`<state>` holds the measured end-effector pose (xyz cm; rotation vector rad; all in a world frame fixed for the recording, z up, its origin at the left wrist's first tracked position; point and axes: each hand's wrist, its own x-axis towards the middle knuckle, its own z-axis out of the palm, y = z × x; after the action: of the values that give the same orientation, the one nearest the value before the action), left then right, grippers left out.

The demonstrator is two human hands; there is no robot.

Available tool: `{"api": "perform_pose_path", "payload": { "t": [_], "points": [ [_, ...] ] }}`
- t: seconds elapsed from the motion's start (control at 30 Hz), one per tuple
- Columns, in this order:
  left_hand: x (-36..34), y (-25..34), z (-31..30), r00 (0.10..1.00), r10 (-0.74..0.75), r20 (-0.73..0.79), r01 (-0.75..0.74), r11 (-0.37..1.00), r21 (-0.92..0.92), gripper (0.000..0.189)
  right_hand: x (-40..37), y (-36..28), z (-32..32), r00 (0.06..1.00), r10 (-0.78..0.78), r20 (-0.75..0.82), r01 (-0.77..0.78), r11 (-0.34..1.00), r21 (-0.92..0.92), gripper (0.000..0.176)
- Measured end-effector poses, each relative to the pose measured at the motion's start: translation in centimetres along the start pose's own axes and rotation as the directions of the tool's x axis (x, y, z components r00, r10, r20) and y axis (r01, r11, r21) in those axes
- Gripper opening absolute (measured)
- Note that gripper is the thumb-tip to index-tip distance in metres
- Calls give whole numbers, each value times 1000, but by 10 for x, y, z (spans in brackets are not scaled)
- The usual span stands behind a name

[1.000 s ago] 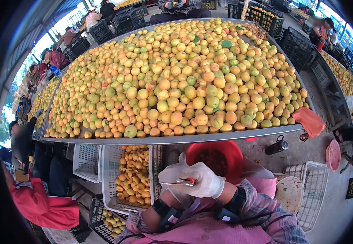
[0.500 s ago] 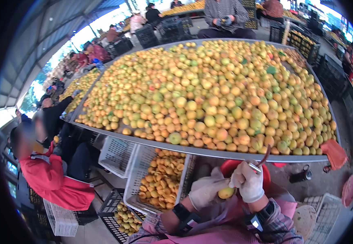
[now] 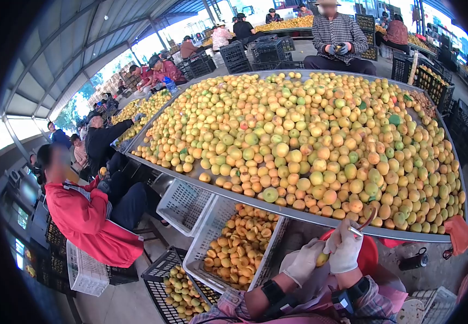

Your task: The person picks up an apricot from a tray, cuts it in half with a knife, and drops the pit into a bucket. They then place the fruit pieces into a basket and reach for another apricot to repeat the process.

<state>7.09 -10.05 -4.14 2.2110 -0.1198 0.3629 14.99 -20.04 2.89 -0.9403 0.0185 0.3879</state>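
Note:
Both my hands wear white gloves and meet low in the view. My left hand (image 3: 304, 260) cups a yellow apricot (image 3: 321, 259) from below. My right hand (image 3: 345, 249) presses on the same fruit and grips a small knife (image 3: 364, 223) whose blade points up toward the table edge. A red bucket (image 3: 370, 255) sits right behind my hands. Above them a large metal table (image 3: 320, 219) carries a heap of yellow, orange and green apricots (image 3: 309, 140).
A white crate of halved apricots (image 3: 239, 245) stands left of my hands, an empty white crate (image 3: 182, 202) beside it, a black crate of whole fruit (image 3: 177, 283) below. A person in red (image 3: 85, 216) sits at left. Other people sit around further tables. An orange cloth (image 3: 459, 233) hangs at right.
The view has swung left and up. My hands went from holding the knife level between them to my left cupping an apricot and my right turning the blade upward.

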Motion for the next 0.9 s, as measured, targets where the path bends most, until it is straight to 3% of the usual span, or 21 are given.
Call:
{"api": "perform_pose_path", "payload": {
  "t": [0.13, 0.17, 0.23, 0.33, 0.37, 0.4, 0.47, 0.53, 0.57, 0.6, 0.67, 0.7, 0.77, 0.87, 0.9],
  "points": [
    [0, 9, -8, 990, -140, 32, 143, 985, -101, 49, -4, 9, 0, 1000, 4, 28, -3, 1000, -8, 26],
    [-1, 12, -9, 990, -141, 28, 143, 985, -97, 49, -5, 11, -1, 999, 5, 33, -4, 1000, -6, 26],
    [-5, 15, -11, 934, -340, 107, 346, 938, -37, 52, -8, 17, -2, 1000, -13, 12, 13, 1000, 2, 24],
    [-10, 16, -7, 894, -444, 59, 445, 896, 3, 54, -8, 31, -11, 993, -98, 59, 97, 995, 22, 20],
    [-10, 23, -13, 909, -412, 62, 410, 911, 52, 57, -7, 39, -16, 992, -120, 35, 119, 992, 51, 20],
    [-9, 28, -15, 899, -438, 21, 438, 899, 15, 55, -1, 50, -32, 990, -56, 132, 25, 973, 230, 21],
    [-12, 24, -12, 892, -446, 79, 448, 894, -7, 50, -11, 48, -22, 979, -202, 14, 203, 978, -55, 21],
    [-7, 42, -28, 870, -477, 121, 475, 879, 44, 44, -11, 52, -44, 962, -205, 179, 247, 933, -260, 11],
    [-7, 46, -30, 898, -430, 96, 431, 902, 14, 42, -12, 49, -45, 946, -198, 258, 261, 936, -235, 11],
    [-8, 51, -34, 892, -439, 111, 438, 898, 33, 41, -15, 41, -35, 973, -81, 217, 79, 997, 15, 19],
    [-6, 53, -35, 900, -422, 111, 426, 905, -9, 41, -9, 54, -43, 983, -77, 167, 48, 985, 167, 28],
    [-6, 52, -35, 900, -423, 104, 426, 905, -6, 41, -13, 49, -36, 982, -76, 174, 47, 984, 170, 28],
    [-10, 49, -34, 896, -431, 109, 430, 902, 35, 38, -26, 36, -16, 978, -161, 129, 182, 969, -168, 28],
    [-12, 49, -32, 871, -483, 90, 482, 876, 32, 36, -20, 52, -35, 935, -235, 265, 246, 969, -10, 24],
    [-13, 50, -33, 871, -484, 87, 484, 875, 31, 36, -25, 44, -27, 953, -184, 241, 209, 974, -81, 29]
  ]
}}
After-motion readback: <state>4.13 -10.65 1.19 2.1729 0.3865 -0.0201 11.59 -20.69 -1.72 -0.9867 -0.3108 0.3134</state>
